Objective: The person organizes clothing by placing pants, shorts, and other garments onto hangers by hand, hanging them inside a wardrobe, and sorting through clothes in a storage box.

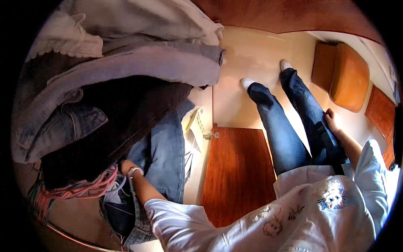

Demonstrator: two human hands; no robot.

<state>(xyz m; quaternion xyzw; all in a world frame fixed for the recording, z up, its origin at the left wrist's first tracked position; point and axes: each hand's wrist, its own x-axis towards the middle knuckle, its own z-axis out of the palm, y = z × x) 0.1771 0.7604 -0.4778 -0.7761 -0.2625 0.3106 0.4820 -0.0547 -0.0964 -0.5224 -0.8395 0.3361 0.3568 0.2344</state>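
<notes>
Head view: at eight o'clock, the left hand [126, 166], grip unreadable, reaches among jeans [168, 153] beside overlapping pink hangers [86, 191] that could snag if tugged, while the right hand [331, 120], closure unclear, rests at three.

Apparently a home: clothes [126, 109], hangers [79, 192], cabinet door [235, 168].

Two hands [331, 121], two white shoes [247, 83], one wristband [134, 171]

Wooden door [235, 168], reddish-brown, shows a metal hinge [212, 135] at one corner. Floor [252, 50] is pale, partly sunlit. Orange stool [351, 79] with brown side stands on it, at right of view.
</notes>
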